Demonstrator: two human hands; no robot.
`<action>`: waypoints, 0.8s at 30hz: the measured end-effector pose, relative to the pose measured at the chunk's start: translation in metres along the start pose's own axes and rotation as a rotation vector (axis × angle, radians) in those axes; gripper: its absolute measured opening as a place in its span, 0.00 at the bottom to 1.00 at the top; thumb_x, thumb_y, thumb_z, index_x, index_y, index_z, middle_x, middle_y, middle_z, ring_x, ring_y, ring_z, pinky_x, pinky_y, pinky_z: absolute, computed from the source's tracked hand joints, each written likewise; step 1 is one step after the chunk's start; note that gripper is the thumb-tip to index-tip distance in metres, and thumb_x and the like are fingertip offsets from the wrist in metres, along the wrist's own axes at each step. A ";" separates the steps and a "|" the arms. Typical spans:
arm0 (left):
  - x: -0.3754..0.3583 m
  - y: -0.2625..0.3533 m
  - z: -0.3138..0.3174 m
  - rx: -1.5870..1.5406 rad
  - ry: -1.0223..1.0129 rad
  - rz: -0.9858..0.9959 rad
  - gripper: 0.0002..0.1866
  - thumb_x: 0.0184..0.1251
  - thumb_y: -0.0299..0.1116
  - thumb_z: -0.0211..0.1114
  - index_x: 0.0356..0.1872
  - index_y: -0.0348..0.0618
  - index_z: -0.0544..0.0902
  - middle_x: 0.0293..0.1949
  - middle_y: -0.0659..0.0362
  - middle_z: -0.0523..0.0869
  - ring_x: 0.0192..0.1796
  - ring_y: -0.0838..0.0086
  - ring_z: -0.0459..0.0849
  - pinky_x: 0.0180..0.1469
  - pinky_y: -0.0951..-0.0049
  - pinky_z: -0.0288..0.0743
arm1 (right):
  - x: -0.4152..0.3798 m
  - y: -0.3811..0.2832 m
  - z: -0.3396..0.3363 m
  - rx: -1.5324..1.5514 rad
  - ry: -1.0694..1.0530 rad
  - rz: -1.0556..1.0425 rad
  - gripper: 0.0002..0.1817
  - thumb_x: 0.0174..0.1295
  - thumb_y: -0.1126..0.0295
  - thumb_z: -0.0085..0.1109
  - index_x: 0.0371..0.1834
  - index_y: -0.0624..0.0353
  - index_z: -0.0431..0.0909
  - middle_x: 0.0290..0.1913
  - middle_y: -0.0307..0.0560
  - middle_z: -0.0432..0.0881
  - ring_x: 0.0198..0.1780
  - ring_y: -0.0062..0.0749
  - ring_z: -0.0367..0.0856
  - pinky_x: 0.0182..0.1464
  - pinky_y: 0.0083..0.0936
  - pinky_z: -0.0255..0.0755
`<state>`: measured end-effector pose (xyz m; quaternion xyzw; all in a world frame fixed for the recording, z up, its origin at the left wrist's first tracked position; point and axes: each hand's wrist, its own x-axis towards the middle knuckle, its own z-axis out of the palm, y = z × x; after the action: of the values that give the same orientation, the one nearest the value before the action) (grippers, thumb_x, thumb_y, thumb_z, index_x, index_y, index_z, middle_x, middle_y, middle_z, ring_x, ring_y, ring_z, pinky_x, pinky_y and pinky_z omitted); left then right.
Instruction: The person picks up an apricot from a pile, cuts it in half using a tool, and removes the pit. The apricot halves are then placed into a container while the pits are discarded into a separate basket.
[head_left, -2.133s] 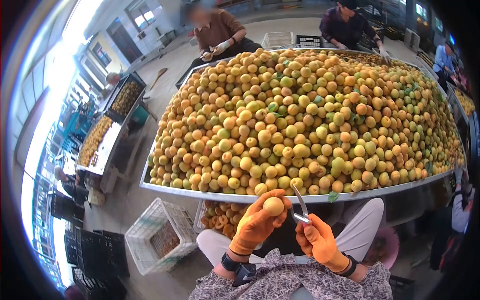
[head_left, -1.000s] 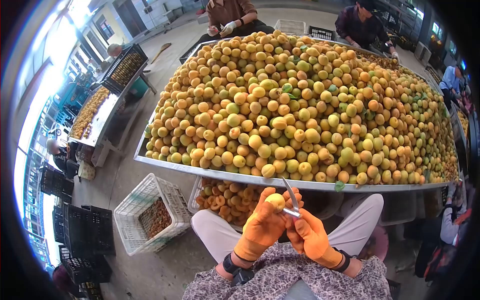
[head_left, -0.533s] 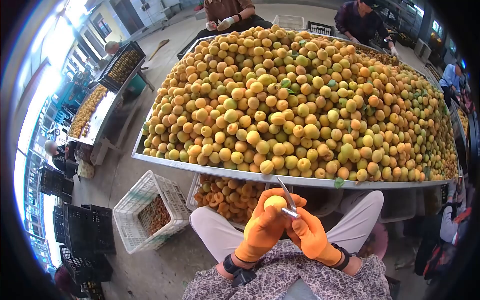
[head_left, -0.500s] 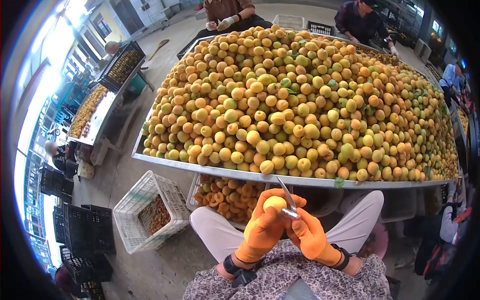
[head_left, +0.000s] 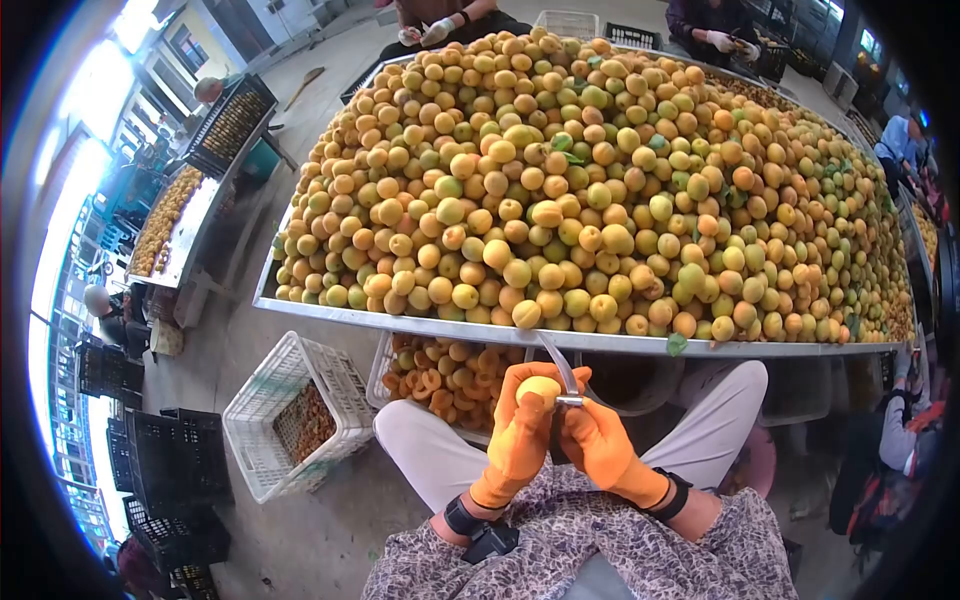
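A yellow apricot (head_left: pixel 538 387) sits between the fingers and thumb of my left hand (head_left: pixel 515 440), which wears an orange glove. My right hand (head_left: pixel 610 450), gloved the same way, is closed around the handle of a small knife (head_left: pixel 558 362). Its curved blade points up and away, close beside the apricot. Both hands are close together over my lap, just below the near rim of a metal-edged table (head_left: pixel 470 327). A large heap of apricots (head_left: pixel 560 200) covers that table.
Under the table edge stands a crate of halved apricots (head_left: pixel 445 385). A white basket (head_left: pixel 290 400) with brown pits (head_left: pixel 312 425) is at my left. Black crates (head_left: pixel 170 460) are stacked further left. Co-workers in white gloves (head_left: pixel 437 32) sit across the table.
The view has shifted slightly. My hands, still holding the apricot and knife, appear a little higher and further left, with the blade tilted more to the left. A far co-worker's gloved hands have come together.
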<state>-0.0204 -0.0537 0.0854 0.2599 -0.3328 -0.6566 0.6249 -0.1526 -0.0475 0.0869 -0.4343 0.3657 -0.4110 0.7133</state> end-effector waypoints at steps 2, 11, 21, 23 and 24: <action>0.002 0.004 -0.002 0.203 -0.001 -0.016 0.31 0.72 0.56 0.56 0.57 0.34 0.66 0.57 0.40 0.78 0.60 0.59 0.79 0.64 0.63 0.70 | 0.000 -0.016 -0.009 -0.003 -0.105 0.176 0.24 0.73 0.45 0.45 0.30 0.54 0.69 0.19 0.29 0.65 0.16 0.12 0.60 0.17 0.14 0.50; 0.030 0.010 -0.024 -0.055 -0.207 -0.070 0.28 0.72 0.51 0.60 0.61 0.41 0.68 0.49 0.49 0.82 0.57 0.61 0.80 0.61 0.66 0.70 | -0.037 -0.068 -0.083 0.690 -0.456 0.428 0.24 0.75 0.50 0.40 0.27 0.56 0.67 0.14 0.29 0.59 0.12 0.15 0.54 0.14 0.17 0.44; 0.028 -0.003 -0.009 -0.541 -0.031 -0.207 0.31 0.65 0.34 0.68 0.66 0.34 0.66 0.59 0.45 0.75 0.56 0.56 0.79 0.66 0.61 0.73 | -0.054 -0.054 -0.041 -0.103 0.089 0.097 0.17 0.74 0.57 0.51 0.34 0.60 0.68 0.21 0.32 0.66 0.22 0.13 0.59 0.24 0.15 0.54; 0.026 0.003 0.001 -0.790 -0.112 -0.306 0.27 0.68 0.32 0.61 0.65 0.31 0.67 0.61 0.41 0.72 0.62 0.51 0.75 0.67 0.58 0.72 | -0.048 -0.055 -0.034 -0.159 0.035 0.096 0.24 0.72 0.46 0.49 0.30 0.59 0.69 0.19 0.31 0.64 0.21 0.13 0.58 0.24 0.17 0.52; 0.024 0.001 0.003 -0.845 -0.127 -0.289 0.26 0.69 0.32 0.57 0.64 0.29 0.67 0.60 0.39 0.70 0.64 0.49 0.71 0.67 0.56 0.71 | -0.046 -0.053 -0.031 -0.122 0.017 0.094 0.24 0.72 0.47 0.49 0.31 0.58 0.69 0.19 0.31 0.64 0.21 0.13 0.58 0.24 0.17 0.52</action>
<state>-0.0239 -0.0776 0.0892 -0.0151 -0.0337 -0.8301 0.5564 -0.2120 -0.0311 0.1321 -0.4556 0.4162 -0.3577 0.7009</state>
